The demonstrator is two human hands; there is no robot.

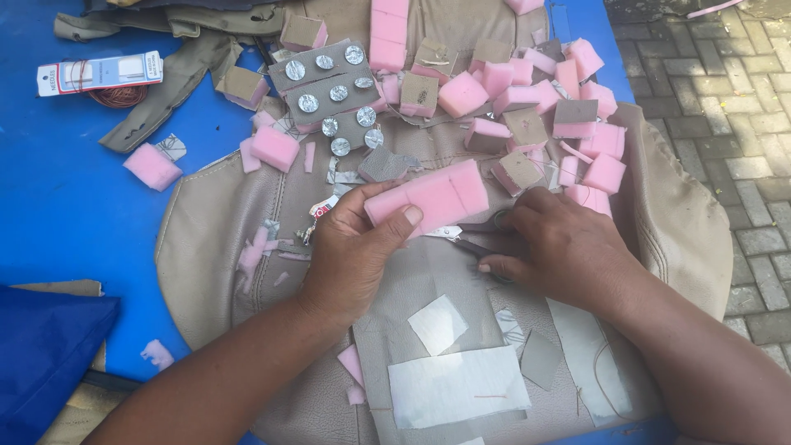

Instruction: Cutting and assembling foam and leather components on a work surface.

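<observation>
The left hand (354,247) is gripping a long pink foam strip (428,198), thumb on top and fingers curled beneath, holding it level just above a beige seat cover (214,239) that is lying spread over a blue table (66,206). The right hand (552,243) is closing around a pair of scissors (478,235), whose handles are showing dark between its fingers; the blades are mostly hidden under the strip, so whether they are biting into the foam cannot be told. Judging from this, the cutting step is in hand: the strip is being trimmed into blocks, and the next cut calls for keeping the foam steady and square to the blades, with the left thumb clear of them. Beyond the hands, toward the far edge of the seat cover, a heap of pink foam cubes (527,99) is lying, several faced with grey-brown fabric. To the left of that heap, a grey card holding round silver buttons (329,86) is resting. Near the person, flat white and grey fabric scraps (457,383) are lying on the cover. A single pink foam block (152,166) is sitting on the bare table toward the left, and a packet with a coil of reddish thread (103,78) is lying near the far left corner.
</observation>
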